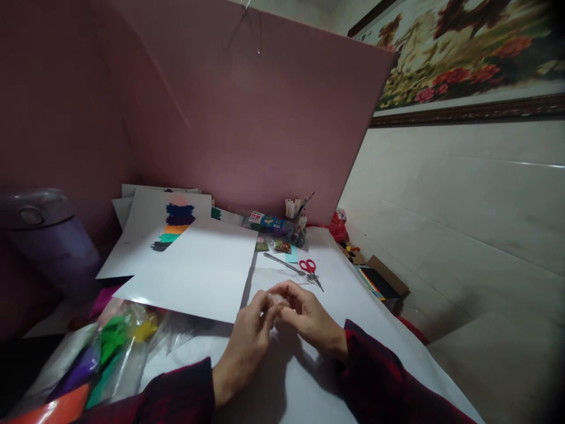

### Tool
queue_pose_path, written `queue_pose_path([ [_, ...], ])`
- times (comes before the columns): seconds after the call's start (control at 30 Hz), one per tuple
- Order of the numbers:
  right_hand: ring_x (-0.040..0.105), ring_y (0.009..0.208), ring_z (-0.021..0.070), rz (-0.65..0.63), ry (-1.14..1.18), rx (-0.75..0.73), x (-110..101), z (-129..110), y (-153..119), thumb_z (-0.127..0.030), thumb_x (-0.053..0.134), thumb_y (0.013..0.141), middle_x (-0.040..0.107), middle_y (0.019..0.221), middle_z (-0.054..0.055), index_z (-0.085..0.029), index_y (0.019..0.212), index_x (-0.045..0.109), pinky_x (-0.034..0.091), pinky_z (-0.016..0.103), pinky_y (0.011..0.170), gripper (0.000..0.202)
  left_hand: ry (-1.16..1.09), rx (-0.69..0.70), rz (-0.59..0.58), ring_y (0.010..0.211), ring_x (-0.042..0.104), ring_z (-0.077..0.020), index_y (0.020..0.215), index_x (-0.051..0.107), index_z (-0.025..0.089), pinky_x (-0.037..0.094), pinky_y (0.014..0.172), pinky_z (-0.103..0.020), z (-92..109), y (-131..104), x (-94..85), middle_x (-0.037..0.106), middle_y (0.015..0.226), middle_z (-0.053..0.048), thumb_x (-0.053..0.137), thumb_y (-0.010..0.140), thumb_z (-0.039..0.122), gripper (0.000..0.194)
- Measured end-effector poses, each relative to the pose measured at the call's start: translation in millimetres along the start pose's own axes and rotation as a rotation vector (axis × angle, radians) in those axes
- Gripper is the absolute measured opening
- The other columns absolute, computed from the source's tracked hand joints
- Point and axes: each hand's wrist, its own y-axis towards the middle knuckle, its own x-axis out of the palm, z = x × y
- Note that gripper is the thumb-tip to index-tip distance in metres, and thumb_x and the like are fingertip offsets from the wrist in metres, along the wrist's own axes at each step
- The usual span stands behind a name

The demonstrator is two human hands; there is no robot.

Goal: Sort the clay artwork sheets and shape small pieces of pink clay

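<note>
My left hand point(248, 338) and my right hand point(309, 318) meet above the white table surface, fingertips curled together. Between them they pinch a small, pale, partly see-through item point(278, 300), mostly covered by the fingers; what it is cannot be made out. Just beyond the hands lie red-handled scissors point(308, 267) and a grey fork-like utensil point(285, 262). A blank white sheet point(198, 268) is to the left of them, overlapping a sheet with painted colour strokes point(132, 235).
Bags of coloured material point(115, 341) lie at the lower left, near a pale purple bottle point(57, 247). Small packets point(281, 245) and a clear pouch point(273, 224) sit at the back. A pink panel point(247, 118) rises behind; an open box point(384, 280) stands at the right.
</note>
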Motion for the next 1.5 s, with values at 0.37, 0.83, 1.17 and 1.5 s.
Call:
queue_pose_path([
  [0.37,0.058,0.083,0.0187,0.254,-0.868,0.137,-95,15,71,-0.024,0.06,0.078,0.065,0.092,0.009,-0.012,0.095,0.062,0.042,0.029,0.076,0.021,0.239,-0.032,-0.027,0.062,0.049,-0.0154,0.093,0.045,0.021,0.035,0.062,-0.028,-6,-3,1.8,0.053,0.07,0.001,0.041,0.089,0.033,0.014],
  [0.83,0.059,0.077,0.0163,0.119,-0.964,0.109,-94,21,46,-0.024,0.052,0.085,0.07,0.084,0.002,-0.022,0.082,0.071,0.036,0.025,0.068,0.019,0.446,0.189,-0.13,0.043,0.042,-0.0097,0.063,0.057,0.019,0.027,0.049,-0.023,-3,-18,4.8,0.045,0.044,0.004,0.046,0.088,0.044,0.037],
  [1.17,0.054,0.084,0.0202,0.101,-1.245,-0.025,-78,47,33,-0.015,0.05,0.084,0.066,0.084,0.006,-0.019,0.081,0.068,0.035,0.031,0.073,0.019,0.515,0.464,-0.073,0.041,0.05,-0.0108,0.069,0.056,0.018,0.026,0.046,-0.023,-17,-19,12.4,0.055,0.046,0.003,0.051,0.086,0.032,0.023],
  [1.5,0.062,0.073,0.017,0.157,-0.192,0.207,-33,13,38,-0.022,0.052,0.086,0.067,0.084,0.007,-0.016,0.089,0.06,0.051,0.028,0.058,0.011,0.598,0.839,0.04,0.037,0.043,-0.0114,0.062,0.049,0.018,0.019,0.041,-0.029,-8,-24,17.8,0.052,0.045,0.002,0.05,0.088,0.027,0.027],
])
